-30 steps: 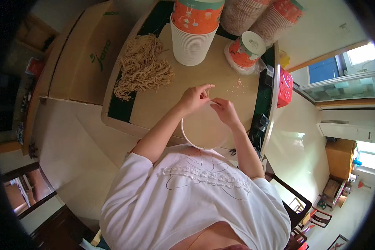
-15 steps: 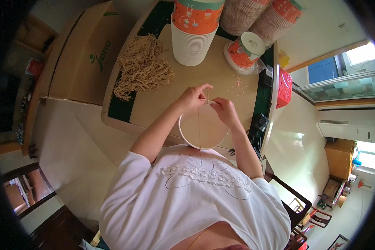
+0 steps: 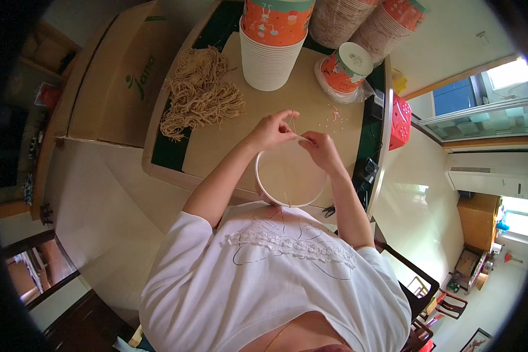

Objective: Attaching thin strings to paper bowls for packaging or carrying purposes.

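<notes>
A round paper bucket (image 3: 290,176) with a white rim is tilted with its mouth toward me, between my chest and the table edge. My left hand (image 3: 273,132) is at the far rim, its fingers closed on a thin tan cord (image 3: 293,124) that runs up over a fingertip. My right hand (image 3: 321,150) pinches the same rim just to the right, thumb on the edge. A short bit of cord shows at the near rim. Whether the right fingers also hold cord is hidden.
A heap of tan cords (image 3: 202,97) lies on the table's left. Behind stands a tall stack of paper buckets (image 3: 271,61), with wrapped stacks (image 3: 341,22) and a smaller orange bucket (image 3: 344,70) to the right. Small crumbs lie nearby. A large carton (image 3: 108,82) stands left.
The bucket has shifted slightly right, and its far rim now sits between both hands. My left fingers have come lower and closer to my right. The cord across the mouth no longer shows.
</notes>
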A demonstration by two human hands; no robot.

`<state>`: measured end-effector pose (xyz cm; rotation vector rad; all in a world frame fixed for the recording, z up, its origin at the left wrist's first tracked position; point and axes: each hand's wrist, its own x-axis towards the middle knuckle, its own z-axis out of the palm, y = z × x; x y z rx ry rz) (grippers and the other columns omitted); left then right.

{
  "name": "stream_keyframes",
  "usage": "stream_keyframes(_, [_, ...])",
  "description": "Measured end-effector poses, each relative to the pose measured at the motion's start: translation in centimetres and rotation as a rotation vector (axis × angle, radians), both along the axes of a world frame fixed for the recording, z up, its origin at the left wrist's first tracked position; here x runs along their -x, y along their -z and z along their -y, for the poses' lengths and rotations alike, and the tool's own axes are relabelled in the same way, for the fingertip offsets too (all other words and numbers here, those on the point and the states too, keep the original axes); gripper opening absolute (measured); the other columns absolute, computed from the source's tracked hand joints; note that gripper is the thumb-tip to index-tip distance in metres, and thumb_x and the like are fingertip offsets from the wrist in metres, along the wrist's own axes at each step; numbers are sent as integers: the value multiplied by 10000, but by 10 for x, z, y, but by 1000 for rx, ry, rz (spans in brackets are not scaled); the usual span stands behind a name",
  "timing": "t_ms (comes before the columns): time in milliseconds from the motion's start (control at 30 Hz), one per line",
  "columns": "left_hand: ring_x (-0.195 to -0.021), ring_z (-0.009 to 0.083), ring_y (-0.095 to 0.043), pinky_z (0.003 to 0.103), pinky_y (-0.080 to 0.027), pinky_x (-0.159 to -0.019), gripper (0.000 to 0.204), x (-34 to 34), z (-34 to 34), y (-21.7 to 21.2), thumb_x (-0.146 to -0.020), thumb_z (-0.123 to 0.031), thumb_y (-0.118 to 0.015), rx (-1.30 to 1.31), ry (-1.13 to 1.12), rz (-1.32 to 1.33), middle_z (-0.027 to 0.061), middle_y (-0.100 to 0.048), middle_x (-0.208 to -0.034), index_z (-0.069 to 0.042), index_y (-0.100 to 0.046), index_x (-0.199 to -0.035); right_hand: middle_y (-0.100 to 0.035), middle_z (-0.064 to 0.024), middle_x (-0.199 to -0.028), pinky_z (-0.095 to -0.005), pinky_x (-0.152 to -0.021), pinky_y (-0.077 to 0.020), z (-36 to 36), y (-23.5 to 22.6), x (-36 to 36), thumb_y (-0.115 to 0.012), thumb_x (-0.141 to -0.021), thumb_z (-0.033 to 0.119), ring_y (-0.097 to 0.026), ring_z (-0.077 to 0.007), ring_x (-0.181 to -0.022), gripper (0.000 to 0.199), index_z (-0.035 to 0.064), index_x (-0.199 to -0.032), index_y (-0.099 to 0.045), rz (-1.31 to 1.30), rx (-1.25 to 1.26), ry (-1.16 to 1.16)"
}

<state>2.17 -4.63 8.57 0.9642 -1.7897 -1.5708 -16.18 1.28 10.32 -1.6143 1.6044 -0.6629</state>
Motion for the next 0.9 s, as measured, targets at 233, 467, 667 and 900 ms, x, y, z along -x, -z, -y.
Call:
stream_keyframes(233, [-658, 129, -607, 268, -491, -632, 309, -7, 3, -16, -749, 21, -580, 151, -290, 90, 57, -650, -752, -59, -576, -1047, -614, -236, -799, -405, -665, -498, 18, -9, 23, -579, -798, 164, -624, -379, -771, 182, 60, -923, -661, -142, 101, 122])
stream_keyframes(467, [-623, 135, -604, 271, -476, -566, 296, -24, -8, -70, -728, 122, -417, 343, -471, 72, 76, -609, -701, -40, -594, -902, -572, -133, -784, -362, -619, -464, 21, -65, 29, -587, -785, 61, -564, -290, -698, 176, 82, -934, -679, -265, 529, 274])
stream_keyframes(667, [-629, 75, -509, 205, -435, -583, 267, -45, -42, -86, -763, 152, -367, 103, -362, -261, 20, -539, -704, 5, -572, -852, -425, -35, -734, -228, -515, -373, -3, -116, 6, -605, -696, -123, -436, -123, -611, 394, 96, -1013, -689, -156, 902, 326])
stream_keyframes(900, [-631, 80, -505, 208, -429, -591, 246, -49, -51, -94, -750, 159, -370, 86, -333, -286, 31, -541, -718, 8, -546, -833, -418, -32, -725, -222, -491, -341, -4, -125, 10, -600, -694, -136, -414, -112, -593, 385, 83, -996, -696, -98, 985, 330])
